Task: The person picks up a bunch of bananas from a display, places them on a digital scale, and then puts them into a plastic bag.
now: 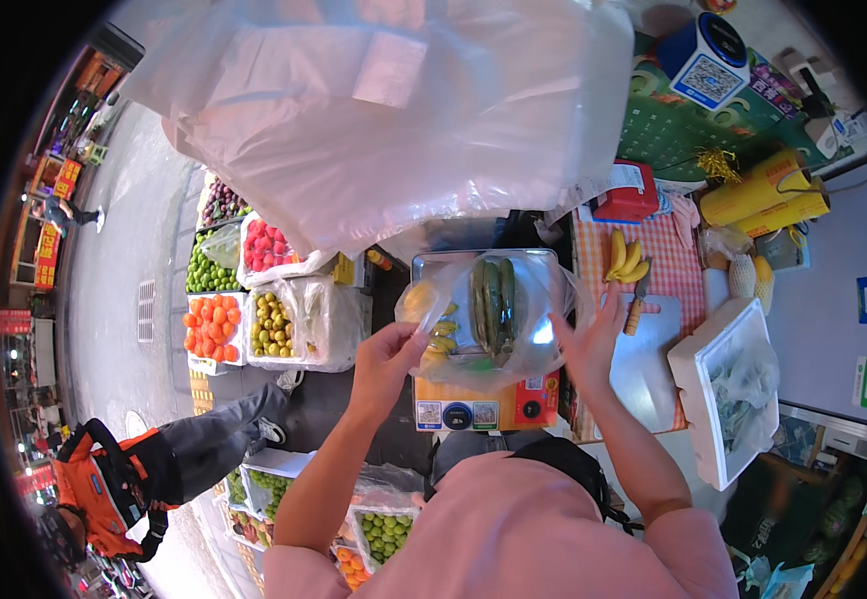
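A clear plastic bag point(471, 374) is spread over the metal pan of a weighing scale point(478, 253). My left hand point(396, 359) pinches the bag's left edge between thumb and fingers. On the bag's right side, my right hand point(592, 344) has its fingers spread; whether they touch the film cannot be told. Several dark green cucumbers point(492, 303) lie side by side over the pan, seen through clear film. Small bananas point(442, 335) show through the plastic to their left, partly hidden by it.
To the right, bananas point(626, 257) and a knife point(638, 299) lie by a cutting board point(647, 359), near a foam box point(729, 389). Fruit crates with tomatoes point(212, 326) stand left. Large plastic bags point(403, 135) hang ahead. A person in an orange jacket point(107, 490) is at lower left.
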The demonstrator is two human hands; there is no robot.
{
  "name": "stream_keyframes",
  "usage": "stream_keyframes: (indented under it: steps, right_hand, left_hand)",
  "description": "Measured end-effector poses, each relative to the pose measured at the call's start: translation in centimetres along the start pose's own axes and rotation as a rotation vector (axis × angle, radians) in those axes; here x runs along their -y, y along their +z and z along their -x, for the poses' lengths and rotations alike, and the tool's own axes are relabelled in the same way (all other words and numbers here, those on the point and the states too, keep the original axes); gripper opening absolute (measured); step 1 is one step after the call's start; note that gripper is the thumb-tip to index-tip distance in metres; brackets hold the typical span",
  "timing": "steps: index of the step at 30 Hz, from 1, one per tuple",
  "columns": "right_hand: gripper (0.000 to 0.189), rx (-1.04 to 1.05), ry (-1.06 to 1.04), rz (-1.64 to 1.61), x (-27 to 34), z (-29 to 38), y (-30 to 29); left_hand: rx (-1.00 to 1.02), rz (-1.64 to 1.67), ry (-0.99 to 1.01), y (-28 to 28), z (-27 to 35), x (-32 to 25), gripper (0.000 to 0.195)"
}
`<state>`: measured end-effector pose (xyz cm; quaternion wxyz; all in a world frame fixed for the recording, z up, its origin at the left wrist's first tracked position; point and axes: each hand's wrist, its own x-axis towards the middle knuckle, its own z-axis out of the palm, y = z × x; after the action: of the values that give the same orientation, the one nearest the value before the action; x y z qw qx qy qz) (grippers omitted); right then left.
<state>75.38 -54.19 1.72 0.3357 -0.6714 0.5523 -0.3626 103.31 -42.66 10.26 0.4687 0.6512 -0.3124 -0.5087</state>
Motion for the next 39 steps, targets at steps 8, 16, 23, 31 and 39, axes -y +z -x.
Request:
stream_keyframes:
  steps: [8,16,23,31,39]
  right_hand:
    - [0.016,0.372,0.466,-0.700,8.4,-4.9,-5.4]
    - [0.018,0.355,0.306,-0.424,11.6,-5.6,-5.2]
    - [0.019,0.354,-0.355,-0.188,7.8,-3.4,-1.1]
    - [0.018,0.523,-0.047,-0.438,5.5,-3.6,2.6]
    - [0.013,0.181,-1.123,0.173,7.5,-3.8,1.1]
  left_hand:
    - [-0.134,0.098,0.242,-0.3,-1.1,-3.2,0.025]
    - [-0.151,0.155,0.331,-0.6,-1.2,-4.7,0.020]
    - [0.051,-0.404,0.335,3.9,-1.6,-2.5,0.012]
    - [0.089,-0.541,0.989,8.6,-6.9,-1.2,0.030]
    - [0.226,-0.254,0.688,8.9,-10.5,9.9,0.028]
